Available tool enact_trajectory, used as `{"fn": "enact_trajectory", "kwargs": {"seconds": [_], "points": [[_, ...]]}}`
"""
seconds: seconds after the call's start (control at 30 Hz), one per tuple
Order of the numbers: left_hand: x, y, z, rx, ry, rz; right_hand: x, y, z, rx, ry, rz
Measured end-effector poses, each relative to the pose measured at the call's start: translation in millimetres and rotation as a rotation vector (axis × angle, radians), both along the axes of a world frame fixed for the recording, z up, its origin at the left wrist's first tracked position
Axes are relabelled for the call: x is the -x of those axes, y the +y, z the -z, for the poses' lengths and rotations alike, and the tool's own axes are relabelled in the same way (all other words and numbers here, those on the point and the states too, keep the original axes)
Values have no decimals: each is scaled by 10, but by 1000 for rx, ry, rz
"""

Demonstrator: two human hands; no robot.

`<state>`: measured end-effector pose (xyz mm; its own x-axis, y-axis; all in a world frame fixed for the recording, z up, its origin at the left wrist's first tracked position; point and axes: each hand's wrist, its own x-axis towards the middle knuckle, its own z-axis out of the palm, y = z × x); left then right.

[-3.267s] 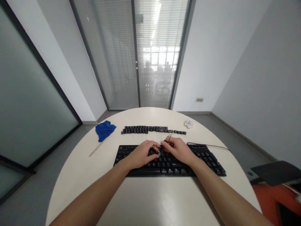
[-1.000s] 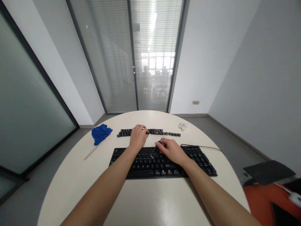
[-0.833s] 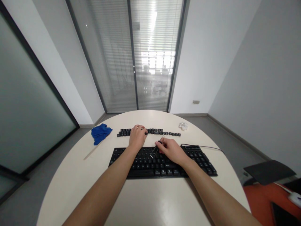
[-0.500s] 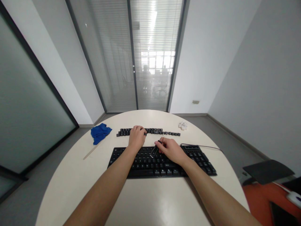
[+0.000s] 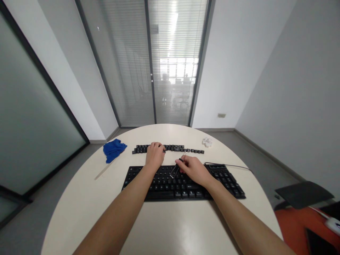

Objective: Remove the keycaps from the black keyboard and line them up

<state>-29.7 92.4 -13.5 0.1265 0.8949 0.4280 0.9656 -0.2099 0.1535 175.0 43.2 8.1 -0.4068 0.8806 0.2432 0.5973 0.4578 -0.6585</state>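
My left hand is over the rows of loose black keycaps, with its fingers curled and a dark keycap at the fingertips. The fingers partly hide that keycap. My right hand is closed around the dark handle of a wire keycap puller, and thin wire loops stick out at both ends. This hand hovers over the black keyboard, the lower loop pointing down toward its keys. Both forearms cover parts of the keyboard.
A blue cloth and a thin wooden stick lie on the left of the round white table. Crumpled white tissue is at the back right. The keyboard cable crosses the right edge, near an orange chair.
The whole view has shifted very slightly. Both hands stay in nearly the same places, the right one still gripping the keycap puller.
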Motion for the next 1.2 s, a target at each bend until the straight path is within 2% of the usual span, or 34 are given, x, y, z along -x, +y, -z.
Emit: {"fn": "enact_trajectory", "kwargs": {"seconds": [0.13, 0.27, 0.43, 0.53, 0.67, 0.87, 1.2], "points": [[-13, -6, -37, 1, 0, 7, 5, -8, -4, 13, 7, -9], [-64, -96, -156, -18, -18, 63, 11, -38, -61, 29, 61, -40], [-161, -472, -257, 77, -90, 166, 6, -64, -133, 6, 102, -48], [-172, -740, -222, 159, -168, 229, -5, -68, -140, -4, 103, -66], [-89, -933, -148, 141, -232, 344, -21, -78, -147, 8, 82, -88], [37, -954, -152, 133, -277, 414, -30, -102, -177, 34, 61, -110], [73, -941, -141, 118, -260, 439, -2, -120, -191, 7, 11, -139]]}}
